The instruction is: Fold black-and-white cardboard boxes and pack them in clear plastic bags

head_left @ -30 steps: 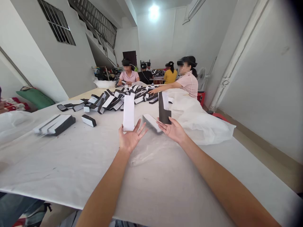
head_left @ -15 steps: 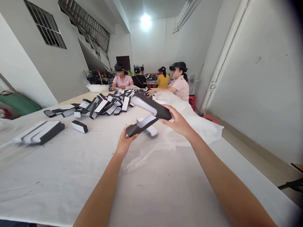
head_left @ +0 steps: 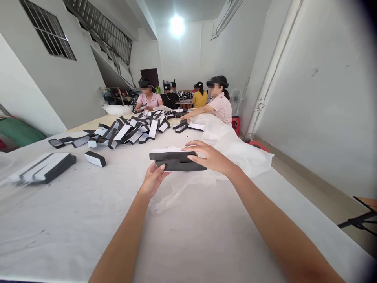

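In the middle of the head view, two long black-and-white cardboard boxes lie one against the other, black sides towards me. My left hand [head_left: 151, 179] grips the lower box [head_left: 188, 166] near its left end, thumb on the front. My right hand [head_left: 203, 155] is closed round the right end of the upper box [head_left: 165, 156], with fingers over its top and the thumb along its front. The upper box sits a little further left than the lower one. A strip of white shows above them; what it belongs to is partly hidden.
A heap of similar boxes [head_left: 123, 133] covers the far left of the table [head_left: 97, 220]. Nearer stand a single box [head_left: 96, 158] and a wrapped bundle [head_left: 47, 167]. Translucent plastic sheeting [head_left: 235, 145] lies at right. A co-worker [head_left: 220, 106] reaches in from beyond it.
The two boxes have gone from a tilted, angled position to level and stacked together. My right hand has moved down and left. More loose boxes show behind, and the view has shifted slightly.
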`<state>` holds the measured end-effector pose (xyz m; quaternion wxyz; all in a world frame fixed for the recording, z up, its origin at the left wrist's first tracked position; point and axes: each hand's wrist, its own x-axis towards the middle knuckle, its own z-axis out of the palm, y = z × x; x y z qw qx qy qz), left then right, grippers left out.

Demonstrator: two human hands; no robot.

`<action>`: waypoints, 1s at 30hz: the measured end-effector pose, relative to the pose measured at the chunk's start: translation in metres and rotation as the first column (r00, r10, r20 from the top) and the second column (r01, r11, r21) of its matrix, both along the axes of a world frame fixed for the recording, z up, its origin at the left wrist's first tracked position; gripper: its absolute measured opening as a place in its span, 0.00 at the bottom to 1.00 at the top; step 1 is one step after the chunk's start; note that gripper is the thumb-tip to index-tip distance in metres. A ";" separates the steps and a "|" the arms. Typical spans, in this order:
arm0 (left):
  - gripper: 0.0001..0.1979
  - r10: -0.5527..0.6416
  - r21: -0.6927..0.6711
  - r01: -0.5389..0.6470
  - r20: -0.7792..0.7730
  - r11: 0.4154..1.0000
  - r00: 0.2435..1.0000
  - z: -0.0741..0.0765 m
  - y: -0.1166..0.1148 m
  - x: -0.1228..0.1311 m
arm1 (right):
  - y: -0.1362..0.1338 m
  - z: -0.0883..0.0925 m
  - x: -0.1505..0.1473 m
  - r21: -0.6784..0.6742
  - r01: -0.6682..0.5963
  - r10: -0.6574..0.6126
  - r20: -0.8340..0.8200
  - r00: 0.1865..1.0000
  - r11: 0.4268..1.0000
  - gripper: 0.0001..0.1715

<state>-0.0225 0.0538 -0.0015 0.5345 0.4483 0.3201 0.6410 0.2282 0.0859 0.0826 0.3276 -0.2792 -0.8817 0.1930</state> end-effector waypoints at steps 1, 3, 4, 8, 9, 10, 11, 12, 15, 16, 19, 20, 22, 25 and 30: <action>0.15 -0.003 0.006 0.003 0.020 1.000 1.000 0.000 0.000 0.000 | 0.001 0.001 0.001 -0.019 -0.006 0.005 -0.023 1.000 1.000 0.19; 0.15 -0.011 0.018 0.010 0.052 1.000 0.999 0.000 0.000 0.001 | 0.002 0.002 0.002 -0.067 -0.022 0.019 -0.052 0.998 0.997 0.19; 0.15 -0.014 0.023 0.012 0.062 1.000 0.998 0.001 0.000 0.002 | 0.002 0.003 0.003 -0.097 -0.033 0.027 -0.055 0.998 0.995 0.19; 0.13 -0.011 0.058 0.006 0.091 0.998 0.996 0.006 -0.002 0.007 | 0.003 0.004 0.005 -0.173 -0.067 0.057 -0.058 0.997 0.983 0.22; 0.13 -0.007 0.066 0.001 0.099 0.998 0.995 0.007 -0.003 0.008 | 0.004 0.004 0.005 -0.184 -0.080 0.070 -0.060 0.996 0.980 0.23; 0.13 -0.004 0.070 -0.004 0.110 0.998 0.994 0.007 -0.003 0.008 | 0.005 0.003 0.006 -0.197 -0.097 0.086 -0.063 0.994 0.976 0.23; 0.13 -0.001 0.072 -0.008 0.123 0.997 0.992 0.008 -0.003 0.008 | 0.006 0.002 0.006 -0.215 -0.114 0.103 -0.063 0.993 0.970 0.24; 0.14 0.002 0.072 -0.012 0.137 0.997 0.991 0.008 -0.002 0.008 | 0.007 0.001 0.006 -0.236 -0.128 0.117 -0.060 0.991 0.963 0.24; 0.15 0.018 0.063 -0.028 0.157 0.998 0.987 0.008 -0.002 0.008 | 0.010 -0.003 0.006 -0.299 -0.108 0.092 -0.066 0.994 0.948 0.26; 0.16 0.020 0.059 -0.029 0.149 0.998 0.989 0.008 -0.002 0.009 | 0.010 -0.004 0.006 -0.316 -0.084 0.062 -0.079 0.995 0.945 0.28; 0.17 0.018 0.054 -0.024 0.113 0.998 0.993 0.010 -0.003 0.010 | 0.011 -0.006 0.005 -0.346 -0.058 0.012 -0.132 0.991 0.936 0.29; 0.17 0.019 0.055 -0.025 0.110 0.998 0.994 0.010 -0.003 0.011 | 0.011 -0.006 0.005 -0.351 -0.073 0.024 -0.141 0.990 0.934 0.29; 0.16 0.028 0.058 -0.035 0.120 0.998 0.992 0.010 -0.003 0.012 | 0.012 -0.006 0.004 -0.358 -0.118 0.069 -0.145 0.987 0.926 0.28; 0.14 0.036 0.058 -0.044 0.126 0.997 0.991 0.008 -0.002 0.011 | 0.014 -0.008 0.005 -0.382 -0.129 0.095 -0.106 0.990 0.915 0.29; 0.14 0.018 0.040 -0.024 0.134 0.999 0.991 0.007 -0.001 0.010 | 0.015 -0.007 0.009 -0.321 -0.069 0.083 0.029 0.996 0.944 0.30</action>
